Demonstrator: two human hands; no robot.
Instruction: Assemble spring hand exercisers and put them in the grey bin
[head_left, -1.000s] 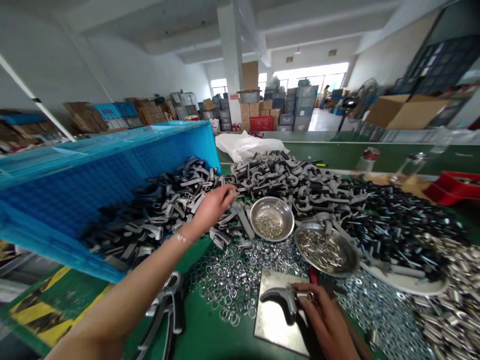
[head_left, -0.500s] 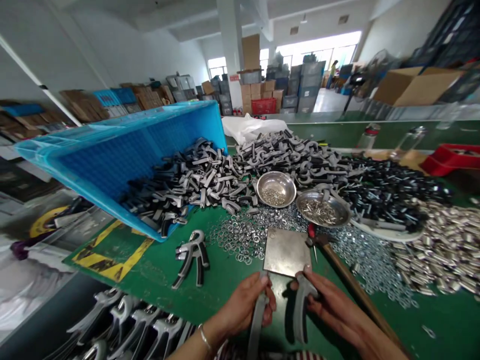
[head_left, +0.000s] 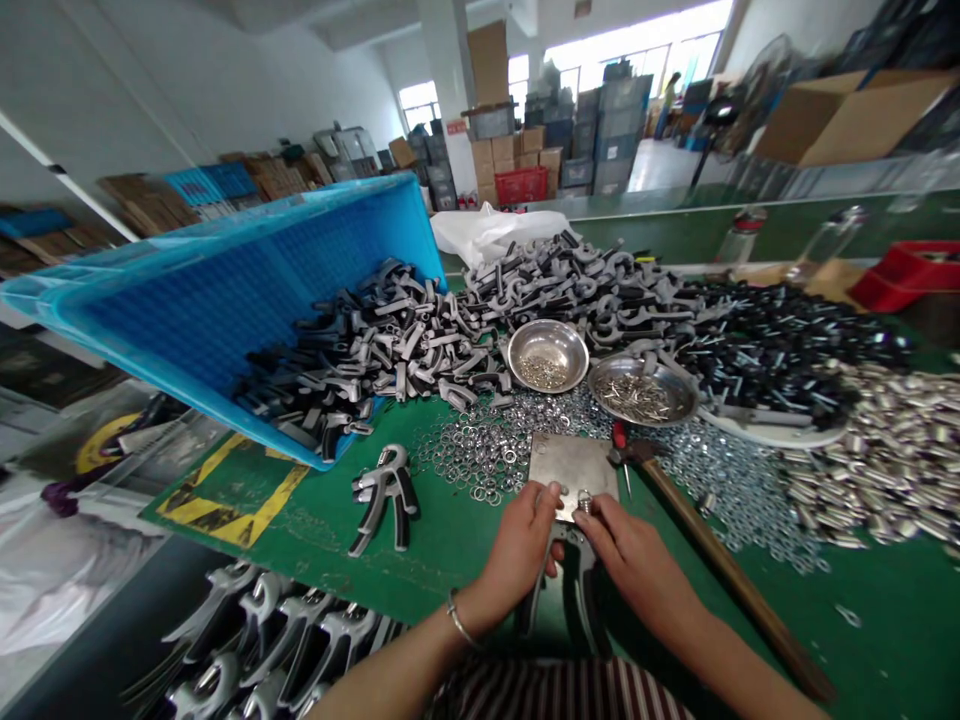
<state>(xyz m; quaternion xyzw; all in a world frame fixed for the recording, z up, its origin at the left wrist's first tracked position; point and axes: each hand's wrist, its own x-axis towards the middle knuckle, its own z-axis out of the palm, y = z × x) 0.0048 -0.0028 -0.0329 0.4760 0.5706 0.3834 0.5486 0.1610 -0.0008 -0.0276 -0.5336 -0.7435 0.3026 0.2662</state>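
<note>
Over the near edge of a steel plate (head_left: 574, 462), my two hands are close together. My left hand (head_left: 517, 550) is closed around a grey-and-black curved handle (head_left: 531, 608). Closed on a second such handle (head_left: 592, 612) is my right hand (head_left: 637, 565). The tops of the two handles come together between my fingers, and a small shiny metal piece (head_left: 584, 500) shows by my right fingertips. Fingers hide how the parts join. A joined pair of handles (head_left: 385, 500) lies on the green table to the left.
A tipped blue crate (head_left: 225, 270) spills grey-black handles. Behind the plate are loose rings (head_left: 480, 455) and two metal bowls (head_left: 549, 357) (head_left: 641, 390) of small parts. A hammer (head_left: 720, 560) lies right, near silvery cylinders (head_left: 892, 460). Joined handles (head_left: 262, 640) fill the lower left.
Both hands have moved forward to the plate and closer together. The two handles, apart before, now meet at their tops. The head view has shifted slightly.
</note>
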